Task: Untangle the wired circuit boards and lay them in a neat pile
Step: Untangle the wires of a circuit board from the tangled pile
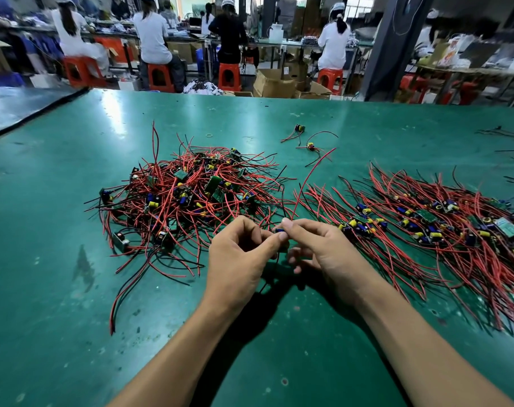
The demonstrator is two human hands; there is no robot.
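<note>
A tangled heap of small green circuit boards [185, 195] with red and black wires lies left of centre on the green table [279, 362]. To the right, a row of boards [443, 227] lies with its wires combed in one direction. My left hand [238, 257] and my right hand [323, 251] meet in front of the heap and pinch one small board [280, 230] between thumbs and fingertips. A long red wire [308, 177] rises from that board and curves up to the right. Most of the board is hidden by my fingers.
Two loose wired boards [310, 146] and a rubber band [209, 135] lie farther back on the table. Black wires [502, 132] lie at the far right edge. Beyond the table, several people sit on red stools [158, 77] among cardboard boxes [273, 83].
</note>
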